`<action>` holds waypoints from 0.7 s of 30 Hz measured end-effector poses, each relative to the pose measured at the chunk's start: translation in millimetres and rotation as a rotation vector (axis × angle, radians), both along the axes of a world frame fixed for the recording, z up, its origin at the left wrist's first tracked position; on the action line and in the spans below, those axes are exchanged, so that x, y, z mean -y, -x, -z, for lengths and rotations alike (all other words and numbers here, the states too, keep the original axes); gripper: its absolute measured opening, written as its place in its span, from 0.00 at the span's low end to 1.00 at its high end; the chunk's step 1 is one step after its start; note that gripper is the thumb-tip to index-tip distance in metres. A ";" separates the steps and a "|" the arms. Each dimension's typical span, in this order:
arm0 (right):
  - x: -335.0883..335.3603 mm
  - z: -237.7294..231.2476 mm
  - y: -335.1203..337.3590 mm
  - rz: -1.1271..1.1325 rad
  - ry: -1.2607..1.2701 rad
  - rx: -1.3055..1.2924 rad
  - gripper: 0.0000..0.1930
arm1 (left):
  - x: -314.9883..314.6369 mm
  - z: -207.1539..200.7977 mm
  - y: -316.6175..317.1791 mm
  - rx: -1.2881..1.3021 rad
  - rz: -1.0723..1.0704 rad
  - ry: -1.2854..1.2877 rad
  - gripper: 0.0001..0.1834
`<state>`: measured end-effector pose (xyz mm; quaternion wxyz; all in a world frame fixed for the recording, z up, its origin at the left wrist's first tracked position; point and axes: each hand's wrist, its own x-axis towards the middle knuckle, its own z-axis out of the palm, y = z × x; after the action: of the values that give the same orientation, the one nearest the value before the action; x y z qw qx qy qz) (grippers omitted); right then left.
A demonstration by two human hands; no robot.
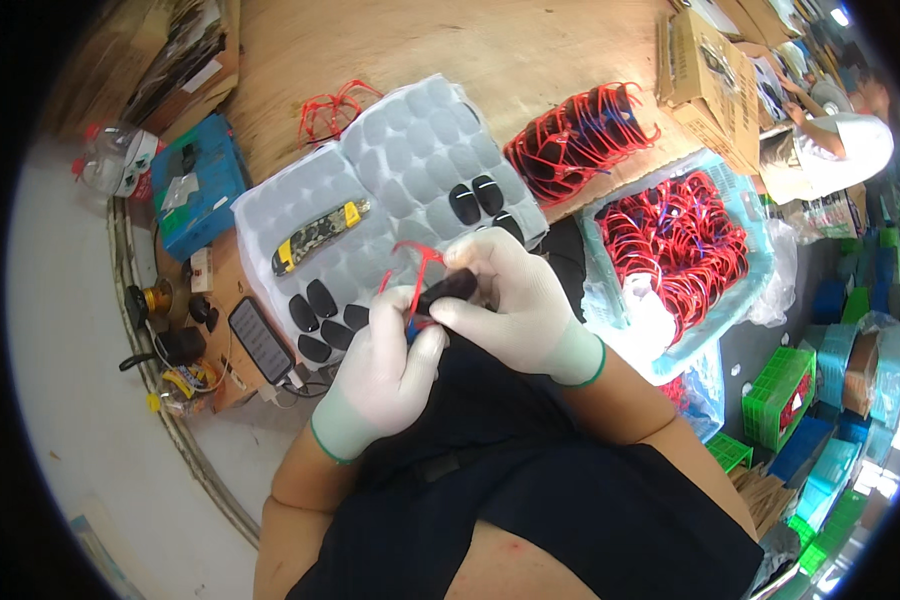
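Just above the person's dark-clothed lap, the left hand, in a thin knitted white glove with a green-edged cuff, pinches a thin red frame between thumb and fingers. The right hand, gloved alike, presses thumb and fingertips together on a smooth black piece held against the frame. The fingers hide much of both, so whether the two are joined I cannot tell.

Under and beyond the hands lies a white tray dimpled with rounded hollows, some bearing glossy black ovals; a yellow-and-patterned cutter lies across it. Left of it, a phone rests near tangled cables; to the right, a pale-blue crate brims with tangled red frames.

Farther off, bare wooden tabletop stretches back to a worn cardboard box. Past it, a white-capped co-worker is partly hidden, and green crates stand on the floor, blurring toward the dark fisheye rim.
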<state>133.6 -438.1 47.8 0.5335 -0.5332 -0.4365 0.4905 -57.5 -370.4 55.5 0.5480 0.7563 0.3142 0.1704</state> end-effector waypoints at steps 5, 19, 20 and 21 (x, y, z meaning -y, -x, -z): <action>-6.4 8.0 4.1 0.017 -0.223 0.177 0.18 | -4.1 -10.1 1.0 -0.079 -0.018 0.103 0.13; -18.6 20.5 25.5 -0.199 0.258 -0.639 0.17 | 6.6 -10.5 23.3 0.164 -0.152 -0.031 0.13; -18.6 14.6 25.5 -0.192 0.272 -0.630 0.17 | 6.3 -11.0 23.0 0.167 -0.145 -0.052 0.13; -18.0 8.2 24.4 -0.187 0.286 -0.621 0.17 | 6.2 -11.5 23.4 0.169 -0.140 -0.073 0.13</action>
<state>109.3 -420.0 39.7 0.5134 -0.3857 -0.2272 0.7321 -80.9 -376.6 67.0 0.5315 0.7348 0.3123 0.2829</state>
